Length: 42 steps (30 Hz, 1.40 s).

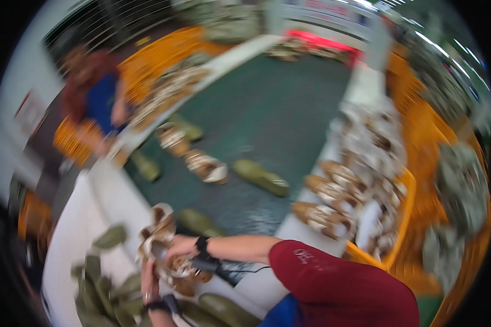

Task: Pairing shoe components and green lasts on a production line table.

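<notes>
At the frame's lower left, my left hand (149,279) and right hand (182,247) are close together at a tan-and-white shoe (157,235) near olive-green forms (99,283), though through the blur I cannot tell whether either grips it.

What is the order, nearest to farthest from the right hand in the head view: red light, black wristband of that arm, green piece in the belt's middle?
1. Black wristband, just behind the right hand.
2. Green piece, ahead and right, on the belt.
3. Red light, at its far end.
</notes>
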Each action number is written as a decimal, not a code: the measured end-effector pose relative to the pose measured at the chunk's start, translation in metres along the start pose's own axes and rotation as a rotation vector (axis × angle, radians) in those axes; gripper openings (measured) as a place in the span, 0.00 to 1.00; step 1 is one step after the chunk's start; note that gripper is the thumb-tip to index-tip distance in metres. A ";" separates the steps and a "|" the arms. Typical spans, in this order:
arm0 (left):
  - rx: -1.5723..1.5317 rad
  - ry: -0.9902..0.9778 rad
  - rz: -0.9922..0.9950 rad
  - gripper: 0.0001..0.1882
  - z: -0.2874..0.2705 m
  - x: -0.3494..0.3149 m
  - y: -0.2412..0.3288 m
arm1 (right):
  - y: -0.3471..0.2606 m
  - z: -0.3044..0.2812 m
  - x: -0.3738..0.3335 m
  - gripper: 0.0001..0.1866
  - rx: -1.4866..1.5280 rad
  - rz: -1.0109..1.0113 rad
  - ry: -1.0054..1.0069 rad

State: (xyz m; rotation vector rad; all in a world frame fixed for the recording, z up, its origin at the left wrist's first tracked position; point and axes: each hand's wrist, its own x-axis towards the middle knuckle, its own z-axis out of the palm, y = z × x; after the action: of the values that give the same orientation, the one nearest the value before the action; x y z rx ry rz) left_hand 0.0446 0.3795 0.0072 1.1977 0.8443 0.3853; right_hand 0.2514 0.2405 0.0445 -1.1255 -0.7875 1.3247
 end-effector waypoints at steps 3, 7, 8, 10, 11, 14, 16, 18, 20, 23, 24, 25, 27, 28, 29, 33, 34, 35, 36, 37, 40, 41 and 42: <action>0.060 -0.069 0.160 0.33 0.064 -0.035 0.045 | -0.011 -0.019 -0.054 0.21 -0.051 -0.135 0.272; 0.482 -0.271 0.381 0.46 0.187 -0.082 0.104 | -0.048 -0.033 -0.191 0.27 -0.089 -0.292 0.422; 0.519 -0.357 0.380 0.49 0.214 -0.093 0.110 | -0.027 -0.033 -0.215 0.26 -0.038 -0.425 0.494; 0.545 -0.579 0.395 0.53 0.265 -0.108 0.105 | 0.015 -0.037 -0.260 0.26 -0.146 -0.473 0.603; 0.598 -0.671 0.360 0.53 0.274 -0.109 0.093 | 0.017 -0.034 -0.292 0.27 -0.090 -0.343 0.563; 0.608 -0.880 0.296 0.54 0.332 -0.144 0.070 | 0.014 -0.040 -0.372 0.26 -0.252 -0.053 0.458; 0.644 -1.009 0.262 0.52 0.354 -0.153 0.058 | 0.035 -0.044 -0.385 0.27 -0.268 -0.109 0.303; 0.861 -1.189 0.312 0.52 0.372 -0.138 0.028 | 0.076 -0.058 -0.390 0.31 -0.252 -0.197 0.030; 1.427 -1.249 0.541 0.57 0.377 -0.132 -0.017 | 0.075 -0.072 -0.409 0.29 -0.689 0.077 -0.259; 1.497 -1.142 0.556 0.65 0.360 -0.132 -0.065 | 0.075 -0.077 -0.425 0.27 -1.095 0.341 -0.424; 1.520 -1.119 0.583 0.66 0.363 -0.142 -0.059 | 0.070 -0.085 -0.430 0.24 -1.073 0.253 -0.425; 1.453 -1.098 0.602 0.63 0.362 -0.154 -0.053 | 0.054 -0.097 -0.434 0.22 -1.021 0.251 -0.470; 1.534 -0.947 0.685 0.62 0.354 -0.181 -0.048 | 0.016 -0.130 -0.431 0.18 -0.904 0.266 -0.483; 1.612 -0.826 0.777 0.61 0.349 -0.191 -0.046 | -0.001 -0.145 -0.424 0.17 -0.834 0.283 -0.447; 1.576 -0.778 0.766 0.59 0.340 -0.200 -0.047 | -0.019 -0.155 -0.413 0.16 -0.879 0.203 -0.217; 1.649 -0.721 0.771 0.58 0.315 -0.248 -0.048 | 0.035 -0.198 -0.336 0.20 -1.135 -0.141 0.206; 1.694 -0.682 0.791 0.59 0.305 -0.254 -0.054 | 0.055 -0.196 -0.319 0.25 -1.210 -0.145 0.181; 1.595 -0.653 0.779 0.58 0.285 -0.248 -0.071 | 0.047 -0.185 -0.311 0.28 -1.182 -0.083 -0.077; 1.495 -0.643 0.771 0.56 0.269 -0.239 -0.087 | 0.039 -0.175 -0.309 0.30 -1.134 -0.013 -0.317; 1.455 -0.599 0.773 0.53 0.267 -0.239 -0.093 | 0.049 -0.174 -0.298 0.27 -1.250 0.063 -0.321; 1.351 -0.522 0.790 0.43 0.274 -0.243 -0.098 | 0.040 -0.148 -0.318 0.18 -1.559 0.158 -0.347; 1.385 -0.541 0.800 0.41 0.279 -0.240 -0.097 | 0.048 -0.149 -0.326 0.15 -1.581 0.133 -0.267; 1.420 -0.554 0.803 0.38 0.283 -0.239 -0.095 | 0.056 -0.150 -0.333 0.13 -1.600 0.106 -0.194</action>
State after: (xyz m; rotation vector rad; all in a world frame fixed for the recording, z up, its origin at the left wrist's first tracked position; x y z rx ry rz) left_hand 0.0861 0.0013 0.0400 2.8096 -0.0295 -0.0036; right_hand 0.3295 -0.1173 -0.0030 -2.2426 -2.0919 0.6905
